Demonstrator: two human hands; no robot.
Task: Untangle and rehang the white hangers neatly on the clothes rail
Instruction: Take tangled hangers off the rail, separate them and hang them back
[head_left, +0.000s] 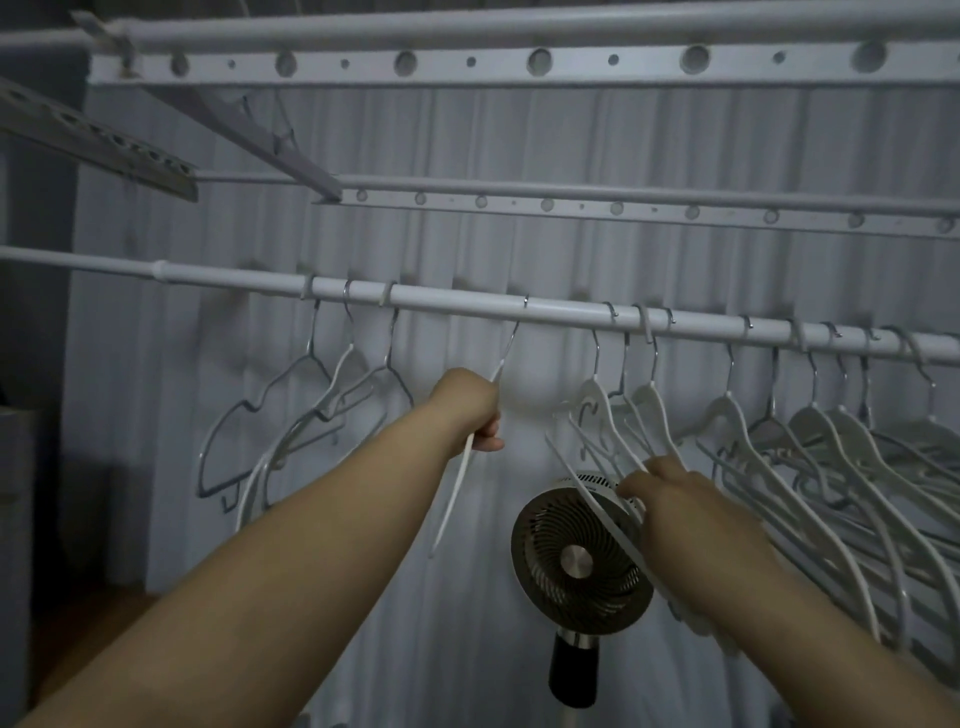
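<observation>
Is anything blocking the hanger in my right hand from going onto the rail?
Yes. The right hand grips a white hanger crossed with neighbouring hangers below the rail.

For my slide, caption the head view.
Left hand holds one hooked white hanger while right hand sorts the tangled hangers.

Honestly nothing readable here, no text, labels, brands or numbers. The fan (581, 556), the hangers (810, 467) and the rail (467, 304) are all plain, and it's pretty dim anyway.
</observation>
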